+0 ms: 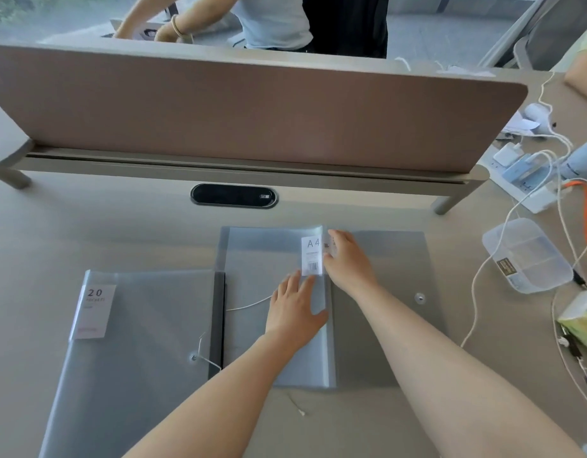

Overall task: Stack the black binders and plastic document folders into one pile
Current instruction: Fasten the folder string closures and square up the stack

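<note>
Three plastic folders lie on the desk. A translucent folder with an "A4" label [262,276] sits in the middle, overlapping a grey string-tie folder [391,292] on its right. My left hand [295,305] presses flat on the A4 folder's right side. My right hand [348,259] grips that folder's right edge beside the label. At the left lies a translucent "20 pockets" folder [136,325] with a black spine [217,320] and a string closure.
A brown desk divider [245,107] stands behind the folders, with a black oval cable port [233,196] below it. At the right are a clear plastic box [526,256], chargers and white cables [483,285]. Other people stand beyond the divider.
</note>
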